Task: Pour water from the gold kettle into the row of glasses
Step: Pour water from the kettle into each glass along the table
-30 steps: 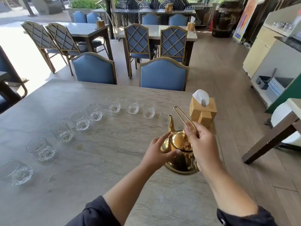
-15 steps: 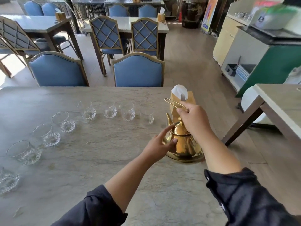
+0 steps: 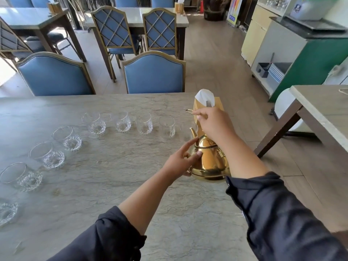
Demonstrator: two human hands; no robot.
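Right hand (image 3: 214,123) closed around thin handle (image 3: 190,111) above gold kettle (image 3: 209,162). Left hand (image 3: 183,160) spread open, fingertips touching kettle side. Wrist hides kettle's right part. Glasses (image 3: 145,123) left of grip; nearest one half hidden behind spout, far-left one cut off.

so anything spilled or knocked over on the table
Nothing stands out. The glasses all stand upright in their curved row, and I see no puddle on the table. The right hand holds the kettle handle; the left hand steadies its body.
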